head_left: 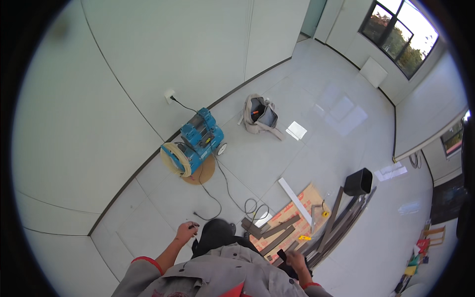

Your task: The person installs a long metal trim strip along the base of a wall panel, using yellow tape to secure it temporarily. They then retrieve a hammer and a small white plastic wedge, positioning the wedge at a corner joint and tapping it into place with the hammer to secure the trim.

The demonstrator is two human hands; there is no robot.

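My left hand (187, 231) is raised at the lower left, fingers pinched together around something small and dark that I cannot make out. On the lower right, my right hand (297, 260) is closed on a short black flat piece (282, 255) that sticks out past the fingers. A black rounded shape (216, 230) juts out in front of my grey jacket (227, 265), between the hands; its kind is unclear. Beyond my right hand, dark brown strips (279, 240) and a yellow tool (305, 238) lie on a printed board (309, 198).
A blue air compressor (200, 136) with a coiled hose (174, 159) stands by the wall, its cable trailing across the floor. Farther off sits an open grey backpack (260, 116). A black bin (358, 182) and long dark strips (341, 230) are at the right. A white strip (295, 200) crosses the board.
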